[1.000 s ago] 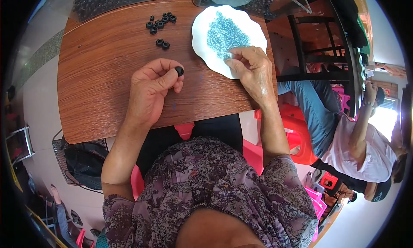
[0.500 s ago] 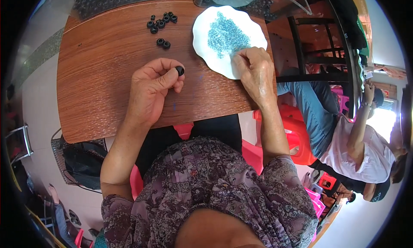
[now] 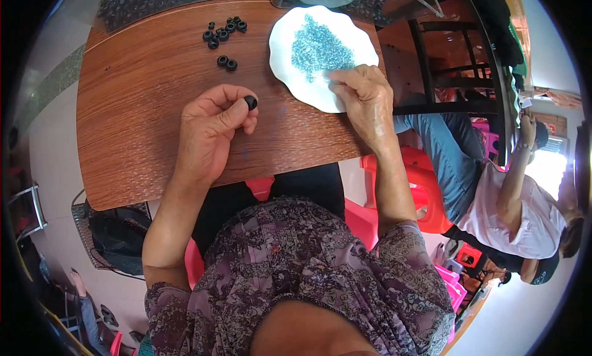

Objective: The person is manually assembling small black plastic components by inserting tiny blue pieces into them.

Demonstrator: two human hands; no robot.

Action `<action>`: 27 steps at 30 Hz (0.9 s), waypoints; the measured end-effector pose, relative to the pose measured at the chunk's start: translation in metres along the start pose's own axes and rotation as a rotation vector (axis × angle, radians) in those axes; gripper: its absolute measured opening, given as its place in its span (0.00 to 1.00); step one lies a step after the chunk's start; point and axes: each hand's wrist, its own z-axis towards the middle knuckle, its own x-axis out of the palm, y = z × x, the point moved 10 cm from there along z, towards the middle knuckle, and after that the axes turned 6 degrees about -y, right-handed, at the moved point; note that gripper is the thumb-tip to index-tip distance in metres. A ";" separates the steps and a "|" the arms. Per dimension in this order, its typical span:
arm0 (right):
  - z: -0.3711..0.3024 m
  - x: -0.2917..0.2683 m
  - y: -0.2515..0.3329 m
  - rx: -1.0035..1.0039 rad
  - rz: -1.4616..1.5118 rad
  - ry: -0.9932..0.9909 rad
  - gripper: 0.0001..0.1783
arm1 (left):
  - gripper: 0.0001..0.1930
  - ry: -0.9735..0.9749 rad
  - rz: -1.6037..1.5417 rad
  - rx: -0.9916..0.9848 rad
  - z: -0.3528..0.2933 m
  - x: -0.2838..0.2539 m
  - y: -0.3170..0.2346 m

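Left hand point(image 3: 213, 124) pinches a small black rubber ring point(image 3: 250, 102) between thumb and forefinger above the brown wooden table point(image 3: 142, 128). Right hand point(image 3: 365, 97), fingertips drawn together, touches tiny blue beads point(image 3: 317, 47) heaped on a white scalloped plate point(image 3: 290, 78). Farther off, loose black rings point(image 3: 223, 32) lie clustered.

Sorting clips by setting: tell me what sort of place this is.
Probably a home or small-workshop piecework spot: a wooden table, a white plate of tiny blue beads, loose black rings, red plastic stools.

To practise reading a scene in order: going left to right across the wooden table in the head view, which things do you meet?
Left hand pinching a black ring → white plate of small blue beads → right hand at the plate's edge.
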 end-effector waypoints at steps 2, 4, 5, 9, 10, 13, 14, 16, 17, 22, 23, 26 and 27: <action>0.003 0.008 0.005 -0.036 -0.108 0.082 0.11 | 0.08 -0.004 0.004 -0.002 0.000 0.000 0.000; 0.008 0.010 0.009 -0.090 -0.143 0.092 0.11 | 0.08 0.002 0.002 0.001 0.001 0.001 0.000; 0.009 0.012 0.014 -0.143 -0.178 0.102 0.11 | 0.08 0.001 0.001 0.002 0.001 0.000 0.000; 0.009 0.014 0.019 -0.198 -0.226 0.113 0.12 | 0.08 -0.003 0.002 -0.003 0.001 0.001 0.000; 0.011 0.009 0.018 -0.181 -0.190 0.075 0.12 | 0.08 -0.006 0.006 -0.005 0.001 0.000 0.000; 0.010 -0.001 0.008 -0.120 -0.166 0.020 0.11 | 0.08 -0.007 -0.001 -0.005 -0.001 0.000 -0.001; 0.009 -0.005 0.001 -0.071 -0.185 0.001 0.10 | 0.08 -0.003 -0.004 -0.007 0.000 0.001 0.000; 0.006 -0.004 -0.006 -0.008 -0.159 0.033 0.08 | 0.08 0.006 -0.005 -0.002 0.000 0.002 -0.001; 0.004 0.000 -0.012 0.052 -0.125 0.065 0.07 | 0.08 0.006 -0.004 -0.001 0.000 0.001 -0.001; 0.006 0.004 -0.008 0.024 -0.152 0.044 0.06 | 0.08 -0.007 -0.003 -0.006 0.000 0.000 0.000; 0.006 0.006 -0.006 0.005 -0.172 0.051 0.06 | 0.08 -0.007 -0.003 -0.005 0.000 0.000 0.000; 0.005 0.006 0.000 -0.035 -0.175 0.040 0.05 | 0.07 -0.015 0.002 -0.006 0.001 0.000 0.000; 0.005 0.006 0.000 -0.036 -0.174 0.041 0.05 | 0.07 -0.013 0.001 -0.006 0.000 0.000 0.000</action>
